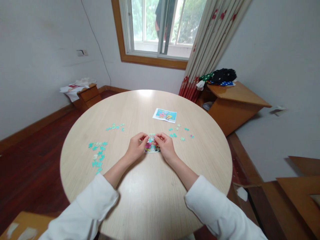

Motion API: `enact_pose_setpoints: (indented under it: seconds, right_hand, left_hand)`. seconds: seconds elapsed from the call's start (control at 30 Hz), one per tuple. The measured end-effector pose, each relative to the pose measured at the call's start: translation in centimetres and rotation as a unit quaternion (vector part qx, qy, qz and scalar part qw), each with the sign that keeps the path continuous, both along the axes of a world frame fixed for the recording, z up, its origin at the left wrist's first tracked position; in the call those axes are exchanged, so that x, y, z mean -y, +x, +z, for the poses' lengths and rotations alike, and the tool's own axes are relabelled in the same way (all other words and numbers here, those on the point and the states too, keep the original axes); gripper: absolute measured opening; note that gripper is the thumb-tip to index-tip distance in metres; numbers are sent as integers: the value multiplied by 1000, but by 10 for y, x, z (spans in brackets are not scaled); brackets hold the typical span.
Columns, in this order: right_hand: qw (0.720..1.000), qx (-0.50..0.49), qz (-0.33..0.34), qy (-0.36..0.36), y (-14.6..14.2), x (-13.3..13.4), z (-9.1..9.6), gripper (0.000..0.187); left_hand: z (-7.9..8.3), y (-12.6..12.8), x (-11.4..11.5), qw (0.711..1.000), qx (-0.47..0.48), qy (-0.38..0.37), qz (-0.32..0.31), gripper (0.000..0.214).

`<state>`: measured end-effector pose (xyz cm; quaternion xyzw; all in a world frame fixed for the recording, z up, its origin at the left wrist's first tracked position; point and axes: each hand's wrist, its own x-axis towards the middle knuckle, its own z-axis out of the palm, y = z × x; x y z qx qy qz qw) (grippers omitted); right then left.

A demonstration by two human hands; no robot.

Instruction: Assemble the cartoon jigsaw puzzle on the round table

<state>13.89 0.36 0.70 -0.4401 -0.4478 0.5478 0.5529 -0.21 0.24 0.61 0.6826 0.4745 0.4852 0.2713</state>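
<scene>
A partly assembled jigsaw puzzle (151,146) with pink, yellow and turquoise printing lies between my hands at the middle of the round table (142,206). My left hand (136,145) is closed in a pinch on a puzzle piece at the puzzle's upper left. Opposite it, my right hand (165,145) pinches a piece at the upper right, fingertips close to those of the left. Both pieces are mostly hidden by the fingers, and the hands cover the puzzle's side edges.
Loose turquoise puzzle pieces (100,153) lie in a cluster at left, with a smaller group (116,127) behind. Several more pieces (173,135) are scattered to the right. A printed picture sheet (165,115) lies beyond my hands. A wooden cabinet (232,100) holding cloth stands behind the table.
</scene>
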Motion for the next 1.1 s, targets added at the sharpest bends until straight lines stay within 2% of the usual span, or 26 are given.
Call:
enact_pose_setpoints:
  seconds: [0.13, 0.5, 1.1]
  right_hand:
    - [1000, 2, 1, -3, 0, 1, 1, 32]
    - [1000, 0, 5, 14, -2, 0, -3, 39]
    - [1000, 2, 0, 16, -1, -1, -4, 34]
  left_hand:
    - [1, 0, 1, 999, -3, -29, -20, 25]
    - [1, 0, -6, 994, 63, -84, -37, 45]
    - [0, -1, -5, 989, 75, -119, -51, 32]
